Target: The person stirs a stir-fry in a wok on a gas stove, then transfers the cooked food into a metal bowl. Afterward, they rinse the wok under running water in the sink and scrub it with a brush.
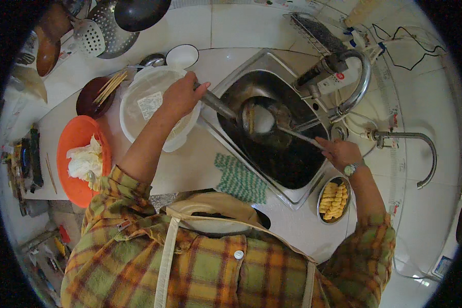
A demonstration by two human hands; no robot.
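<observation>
My left hand (183,96) grips the thick grey handle (220,106) of a small dark pan (250,135). This pan is inside the stainless steel sink (312,181), tilted, with a bright patch in its middle. In my right hand (340,152) is the thin metal handle of a kitchen utensil (298,136), whose far end reaches into the pan. Whether that end is a ladle or a spatula, I cannot tell. Over the sink's right side arches a chrome faucet (364,82), its spout ending above the basin.
A white plastic basin (136,131) stands under my left forearm. Left of it are an orange basin (65,134) with cabbage leaves (84,161) and a brown bowl (86,98) with chopsticks. A patterned cloth (240,179) and a metal dish of yellow food pieces (333,202) lie near me.
</observation>
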